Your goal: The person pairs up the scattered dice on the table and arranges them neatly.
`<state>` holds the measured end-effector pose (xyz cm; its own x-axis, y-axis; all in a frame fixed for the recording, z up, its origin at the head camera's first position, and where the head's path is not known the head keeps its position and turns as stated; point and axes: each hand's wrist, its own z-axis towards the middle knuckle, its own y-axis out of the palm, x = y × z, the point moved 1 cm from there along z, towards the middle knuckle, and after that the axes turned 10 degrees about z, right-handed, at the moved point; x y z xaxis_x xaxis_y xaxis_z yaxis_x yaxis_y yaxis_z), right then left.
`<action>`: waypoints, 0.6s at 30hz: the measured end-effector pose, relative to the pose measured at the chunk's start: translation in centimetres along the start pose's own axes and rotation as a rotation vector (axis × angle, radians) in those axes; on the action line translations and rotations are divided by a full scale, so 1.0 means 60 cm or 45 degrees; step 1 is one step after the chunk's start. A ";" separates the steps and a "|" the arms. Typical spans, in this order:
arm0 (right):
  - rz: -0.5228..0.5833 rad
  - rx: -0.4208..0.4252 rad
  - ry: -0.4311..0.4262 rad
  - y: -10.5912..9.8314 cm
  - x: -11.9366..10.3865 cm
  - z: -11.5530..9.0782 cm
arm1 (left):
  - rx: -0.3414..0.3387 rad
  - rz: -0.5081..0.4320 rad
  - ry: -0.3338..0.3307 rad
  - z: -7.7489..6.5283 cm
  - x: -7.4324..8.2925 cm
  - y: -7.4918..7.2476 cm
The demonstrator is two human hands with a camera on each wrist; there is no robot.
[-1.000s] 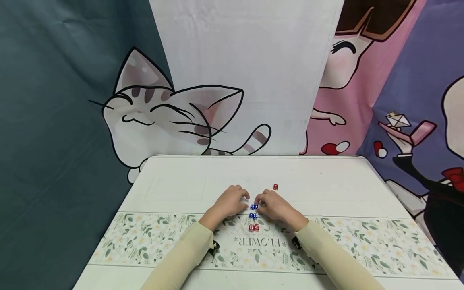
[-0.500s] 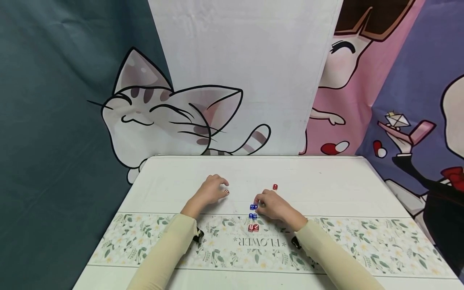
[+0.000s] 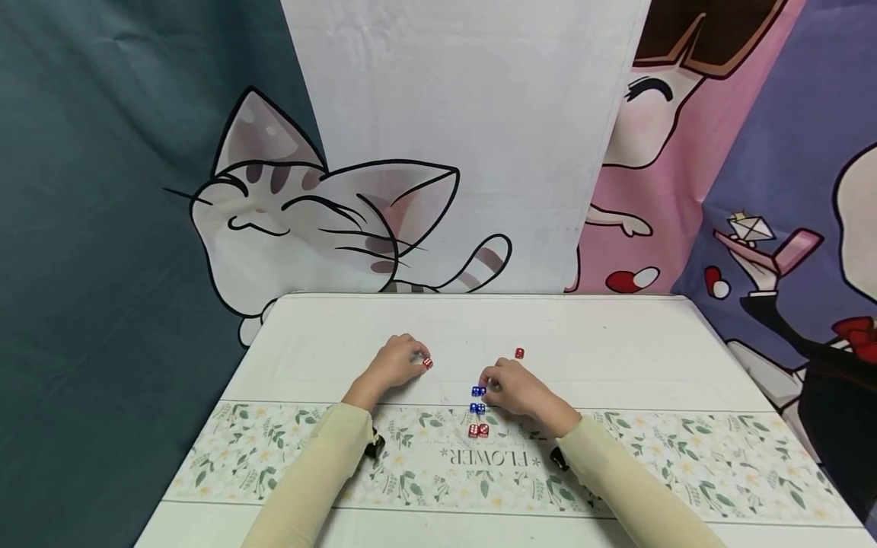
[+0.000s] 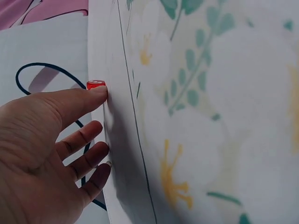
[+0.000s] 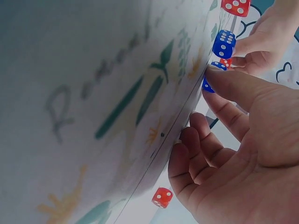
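Note:
My left hand (image 3: 396,361) pinches a red die (image 3: 428,364) on the white part of the table, left of the other dice. In the left wrist view the thumb covers much of this red die (image 4: 96,84), and the other fingers are bent below it. My right hand (image 3: 517,388) holds a blue die (image 5: 208,85) between thumb and forefinger, right beside another blue die (image 3: 476,391). Nearer me lie a pair of blue dice (image 3: 477,409), then a pair of red dice (image 3: 479,431), each pair side by side.
A lone red die (image 3: 519,353) lies beyond my right hand. The white table (image 3: 617,342) has a flower-printed band (image 3: 692,457) across it. Behind its far edge hangs a cloth (image 3: 473,114) with a cartoon cat.
My left hand has moved left, away from the blue dice, and its thumb and forefinger have closed on the red die there. The right hand stays at its blue die.

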<state>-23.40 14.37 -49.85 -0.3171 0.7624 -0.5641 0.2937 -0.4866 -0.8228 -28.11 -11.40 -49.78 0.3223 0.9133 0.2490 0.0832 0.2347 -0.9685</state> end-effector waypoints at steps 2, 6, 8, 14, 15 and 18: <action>0.001 0.000 0.000 0.000 0.000 0.000 | 0.003 -0.002 0.001 0.001 0.001 0.001; 0.008 -0.001 0.004 0.000 0.000 -0.001 | 0.010 -0.006 -0.003 0.003 0.006 0.003; 0.010 -0.001 0.007 0.000 0.000 -0.001 | 0.016 -0.004 -0.006 0.004 0.010 0.005; 0.012 0.005 0.013 0.000 0.000 -0.002 | 0.023 0.010 0.012 0.008 0.023 0.012; 0.011 0.006 0.012 0.000 0.000 -0.002 | 0.024 0.014 0.018 0.008 0.026 0.014; 0.014 0.009 0.009 0.000 -0.001 -0.002 | 0.029 0.020 0.031 0.011 0.033 0.017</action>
<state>-23.25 14.39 -49.79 -0.3072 0.7599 -0.5728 0.2907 -0.4982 -0.8169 -28.04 -9.15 -50.28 0.3464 0.9085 0.2337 0.0570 0.2282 -0.9719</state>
